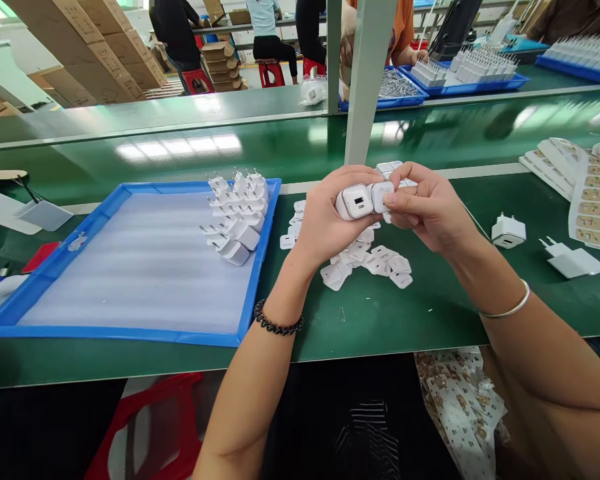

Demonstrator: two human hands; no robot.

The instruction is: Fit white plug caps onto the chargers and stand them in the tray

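Observation:
My left hand [333, 210] is closed round a white charger [357, 202], whose end face with a dark port slot points toward me. My right hand [423, 210] pinches a small white rounded-square piece [381, 197] between thumb and fingers, right beside the charger's face. Whether the two touch is hard to see. Beneath my hands lies a loose pile of flat white covers [380, 261]; my hands hide part of it. More white pieces [389, 168] show just behind my fingers.
At left, a blue-rimmed tray [180, 338] holds rows of white plug chargers [237, 217]. Two plug chargers, one upright [509, 231] and one lying [573, 260], sit at right near sticker sheets [597, 200]. A grey post [367, 80] rises behind my hands. Co-workers sit beyond the bench.

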